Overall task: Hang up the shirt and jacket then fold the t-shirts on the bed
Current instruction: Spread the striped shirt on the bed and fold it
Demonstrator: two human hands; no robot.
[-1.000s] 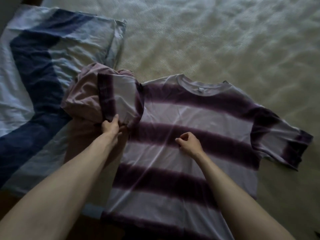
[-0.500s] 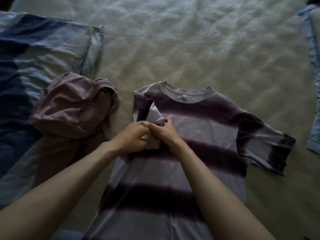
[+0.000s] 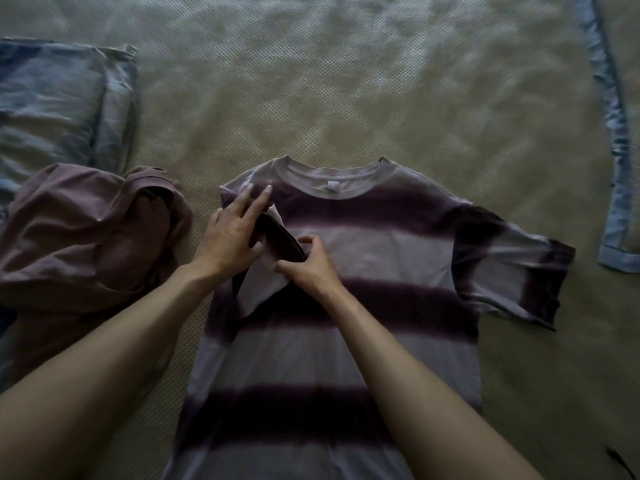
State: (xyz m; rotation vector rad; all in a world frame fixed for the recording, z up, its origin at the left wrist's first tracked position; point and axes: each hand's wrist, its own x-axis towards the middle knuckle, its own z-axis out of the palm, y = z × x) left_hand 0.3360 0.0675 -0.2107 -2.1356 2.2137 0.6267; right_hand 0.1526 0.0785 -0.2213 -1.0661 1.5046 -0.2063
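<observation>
A purple and lilac striped t-shirt (image 3: 374, 258) lies flat on the bed, neck away from me. Its left sleeve (image 3: 266, 271) is folded in over the chest. My left hand (image 3: 232, 233) rests flat on the left shoulder, fingers spread, pressing the fold. My right hand (image 3: 304, 265) pinches the hem of the folded sleeve. The right sleeve (image 3: 516, 275) is still spread out to the side. A crumpled mauve t-shirt (image 3: 86, 230) lies in a heap to the left of the striped one.
The beige textured bedspread (image 3: 346, 91) covers the bed. A blue patterned pillow (image 3: 59, 98) sits at the upper left. A blue fabric edge (image 3: 616, 188) runs down the right side.
The left sleeve came off the mauve heap and was folded onto the chest. My left hand has opened flat on the shoulder; my right hand keeps hold of the sleeve.
</observation>
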